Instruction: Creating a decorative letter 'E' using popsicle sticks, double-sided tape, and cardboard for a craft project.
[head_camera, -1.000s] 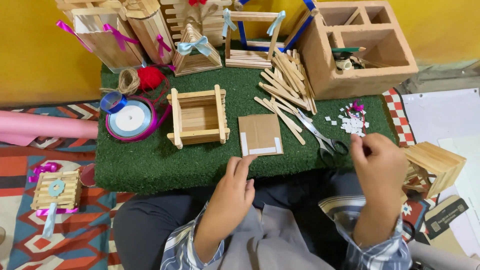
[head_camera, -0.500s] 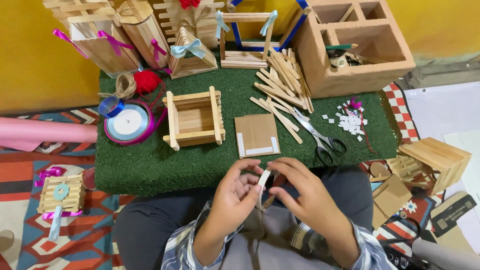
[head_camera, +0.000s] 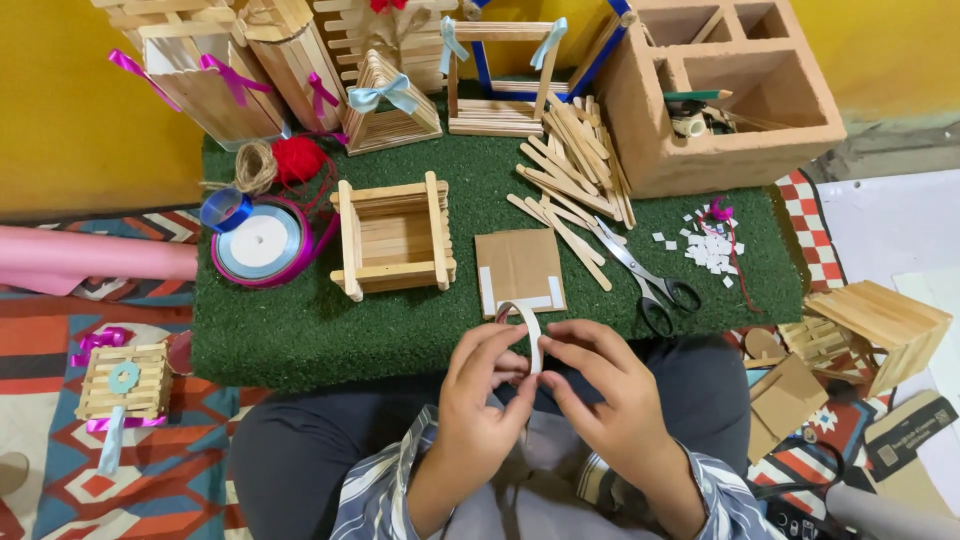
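A flat brown cardboard box (head_camera: 905, 432) carrying a dark rectangular printed label (head_camera: 903, 436) lies on the floor at the lower right, just below a wooden slat crate. Nearer the person's knee, a smaller plain brown cardboard box (head_camera: 783, 400) rests tilted on the patterned rug. There are no signs or screens anywhere.

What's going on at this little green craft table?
A person sits at a green mat and holds a small roll of white tape between both hands, the left hand and the right hand pinching it over their lap. On the mat lie a stick-built open box, a brown card square edged with white strips, loose craft sticks, scissors and ribbon spools. Finished stick models stand along the back.
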